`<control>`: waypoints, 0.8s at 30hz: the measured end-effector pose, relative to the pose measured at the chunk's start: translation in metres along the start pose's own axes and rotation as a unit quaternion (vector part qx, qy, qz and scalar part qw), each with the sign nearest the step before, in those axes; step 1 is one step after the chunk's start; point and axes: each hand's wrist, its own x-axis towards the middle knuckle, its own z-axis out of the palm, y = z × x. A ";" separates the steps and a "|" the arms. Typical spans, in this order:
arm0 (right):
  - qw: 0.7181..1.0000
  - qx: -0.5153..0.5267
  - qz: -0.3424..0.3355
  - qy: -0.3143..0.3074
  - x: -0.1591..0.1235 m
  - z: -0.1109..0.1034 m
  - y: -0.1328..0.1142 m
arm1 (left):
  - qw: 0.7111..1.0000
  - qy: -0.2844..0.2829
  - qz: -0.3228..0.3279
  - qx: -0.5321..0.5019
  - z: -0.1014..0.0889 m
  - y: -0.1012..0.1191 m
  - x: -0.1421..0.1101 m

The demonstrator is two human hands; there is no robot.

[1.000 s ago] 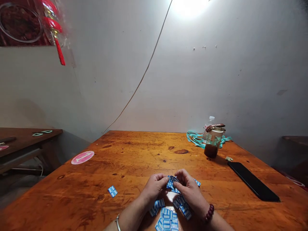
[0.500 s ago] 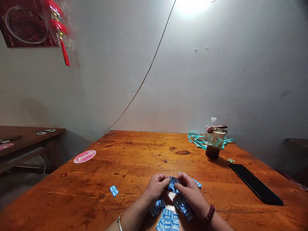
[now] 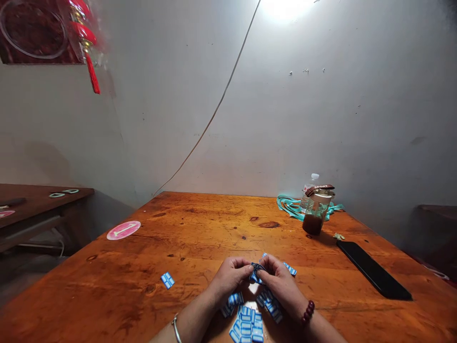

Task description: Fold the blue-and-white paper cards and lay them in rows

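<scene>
Between my hands, just above the table, is a small blue-and-white patterned piece (image 3: pixel 256 274). My left hand (image 3: pixel 232 276) pinches its left side with thumb and forefinger. On the right, my right hand (image 3: pixel 277 277) grips the same piece, its thumb across the front. Below my wrists lies a spread of similar blue-and-white pieces (image 3: pixel 247 325), with smaller groups beside my left wrist (image 3: pixel 234 300) and under my right forearm (image 3: pixel 270 305). A single piece (image 3: pixel 167 280) lies apart to the left. Another piece (image 3: pixel 290 269) shows partly behind my right hand.
A black phone-like slab (image 3: pixel 373 269) lies at the right. Further back stand a strapped bottle with dark liquid (image 3: pixel 314 221) and a clear plastic bottle (image 3: pixel 306 190), among turquoise straps (image 3: pixel 289 207). A pink oval numbered sticker (image 3: pixel 124 230) is on the left of the wooden table (image 3: pixel 207 224).
The view has shifted slightly, so the table's things appear a little to the left. Both hands keep hold of the patterned piece, which looks tilted and darker.
</scene>
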 end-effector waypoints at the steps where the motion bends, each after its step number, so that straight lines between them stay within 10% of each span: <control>1: 1.000 -0.004 0.000 0.001 0.000 0.000 0.000 | 1.000 0.000 0.002 0.002 0.000 0.000 0.000; 24: 0.999 0.004 -0.034 -0.015 0.000 -0.005 -0.007 | 0.999 -0.018 -0.020 -0.034 -0.001 0.004 -0.007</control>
